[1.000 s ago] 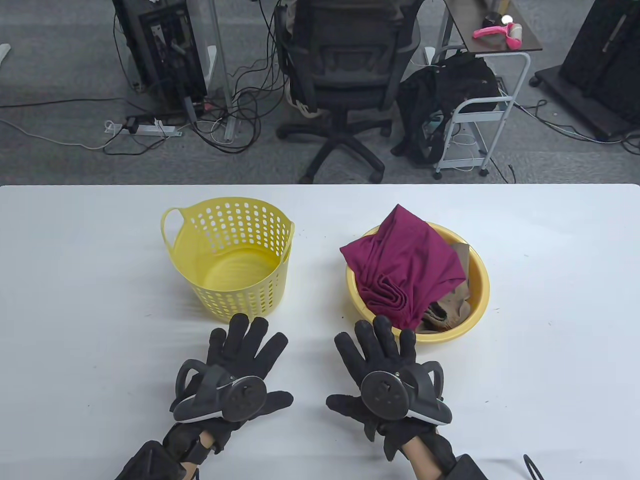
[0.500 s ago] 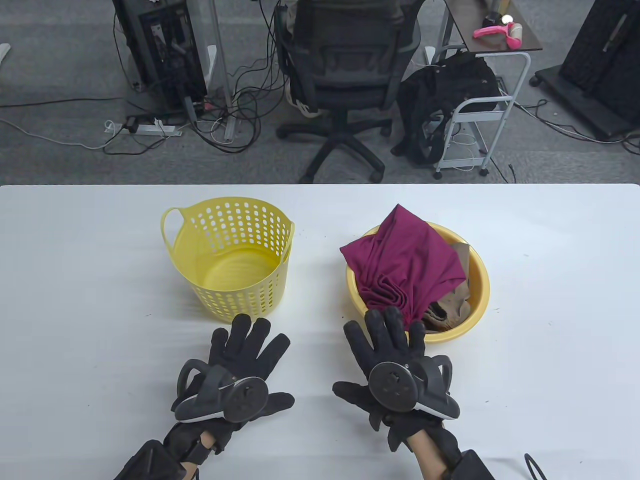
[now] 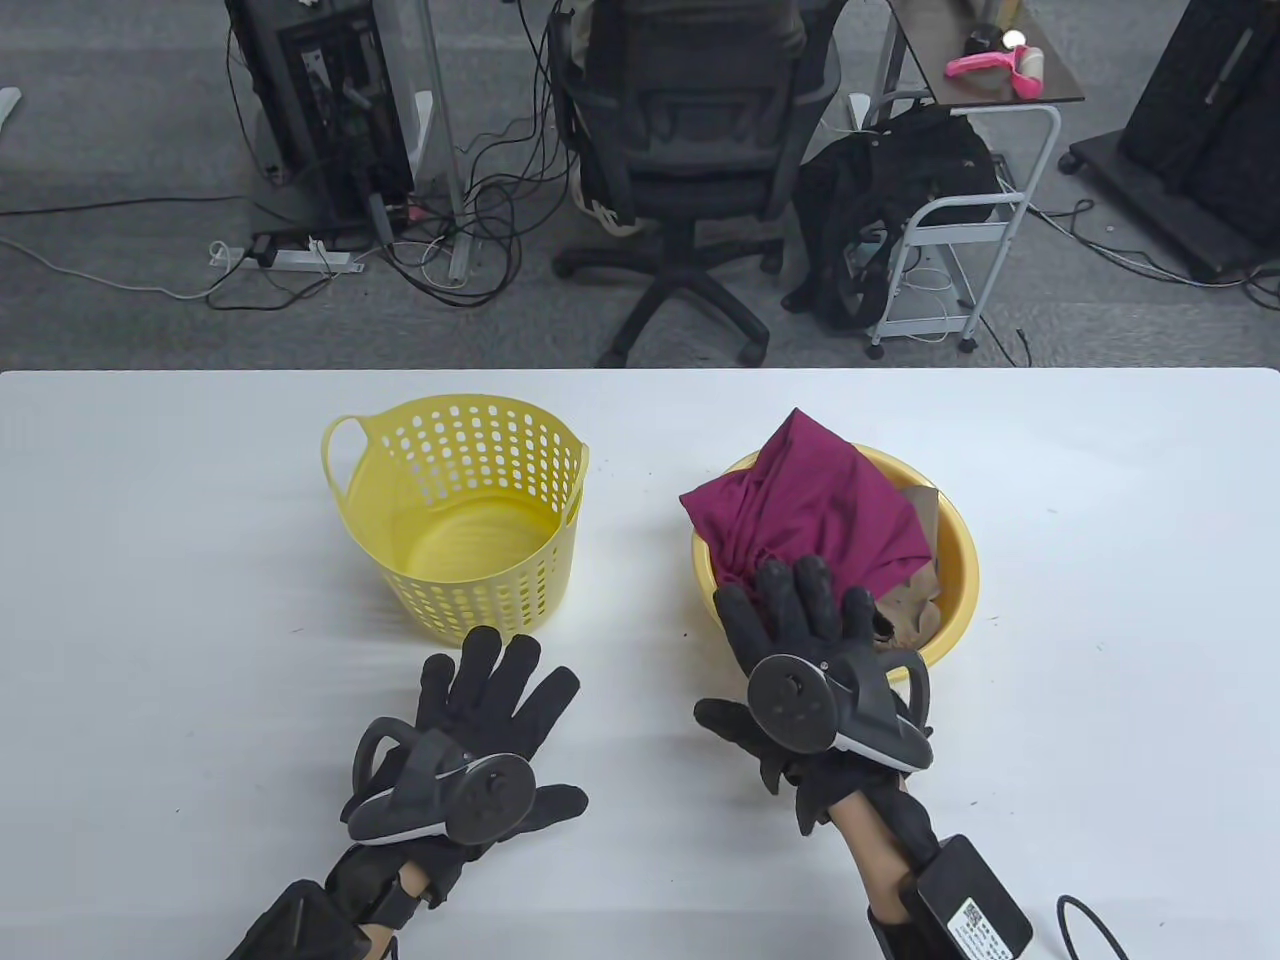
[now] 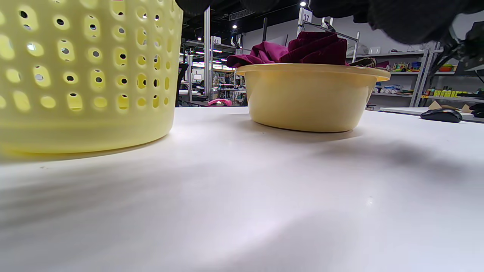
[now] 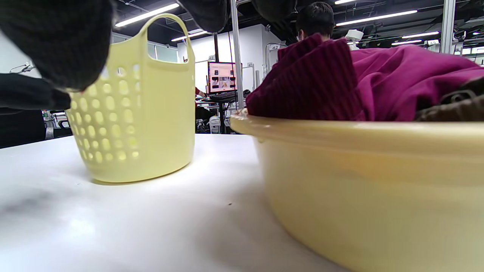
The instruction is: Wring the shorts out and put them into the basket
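Crumpled magenta shorts (image 3: 810, 510) lie piled in a yellow basin (image 3: 955, 560) on the right of the table, over some brown cloth (image 3: 915, 595). My right hand (image 3: 800, 620) is stretched out flat over the basin's near rim, fingers straight above the shorts' lower folds; whether they touch is unclear. An empty perforated yellow basket (image 3: 455, 510) stands left of the basin. My left hand (image 3: 495, 690) lies flat on the table in front of the basket, holding nothing. The wrist views show the basket (image 4: 83, 75), the basin (image 5: 363, 181) and the shorts (image 5: 340, 87) from table height.
The white table (image 3: 150, 600) has bare surface on both sides of the two containers. Beyond its far edge stand an office chair (image 3: 690, 170), a small cart (image 3: 960, 230) and cables on the floor. A black computer mouse (image 4: 441, 114) lies far right in the left wrist view.
My right hand has moved forward from the table, over the basin's near rim and above the shorts. The left hand has stayed where it was.
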`<state>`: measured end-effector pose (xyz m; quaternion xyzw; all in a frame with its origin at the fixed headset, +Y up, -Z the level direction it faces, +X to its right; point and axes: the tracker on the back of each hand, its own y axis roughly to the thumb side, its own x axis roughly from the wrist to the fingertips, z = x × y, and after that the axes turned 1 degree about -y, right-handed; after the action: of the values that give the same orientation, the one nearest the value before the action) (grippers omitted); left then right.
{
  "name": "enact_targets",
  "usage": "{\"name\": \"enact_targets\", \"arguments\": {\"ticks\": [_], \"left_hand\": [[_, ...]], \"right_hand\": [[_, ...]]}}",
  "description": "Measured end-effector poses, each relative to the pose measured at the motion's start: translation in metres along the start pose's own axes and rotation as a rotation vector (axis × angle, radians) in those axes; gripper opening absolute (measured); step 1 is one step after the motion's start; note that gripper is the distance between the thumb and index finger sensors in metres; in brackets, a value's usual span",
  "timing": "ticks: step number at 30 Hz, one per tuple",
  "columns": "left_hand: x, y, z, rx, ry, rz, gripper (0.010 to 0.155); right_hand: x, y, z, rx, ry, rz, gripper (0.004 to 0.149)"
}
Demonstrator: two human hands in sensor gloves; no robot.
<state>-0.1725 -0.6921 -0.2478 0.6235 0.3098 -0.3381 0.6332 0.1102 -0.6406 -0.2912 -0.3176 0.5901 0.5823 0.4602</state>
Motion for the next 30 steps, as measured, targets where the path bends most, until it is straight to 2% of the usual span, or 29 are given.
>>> {"name": "enact_targets", "arguments": {"ticks": [9,20,25,30], "left_hand": [[-0.001,-0.002,-0.001,0.002,0.010,-0.007,0.099],[-0.002,-0.003,-0.002,0.003,0.023,-0.006,0.099],[-0.003,-0.005,-0.003,0.000,0.032,-0.009,0.101],[-0.004,-0.005,-0.003,0.002,0.036,-0.009,0.101]], "right_hand": [[0.019,-0.019,0.006,-0.023,0.035,-0.032,0.096],[0.034,-0.040,0.000,-0.041,0.099,-0.086,0.098],[0.039,-0.047,-0.001,-0.049,0.077,-0.094,0.099],[0.043,-0.051,-0.005,-0.067,0.070,-0.093,0.093]]}}
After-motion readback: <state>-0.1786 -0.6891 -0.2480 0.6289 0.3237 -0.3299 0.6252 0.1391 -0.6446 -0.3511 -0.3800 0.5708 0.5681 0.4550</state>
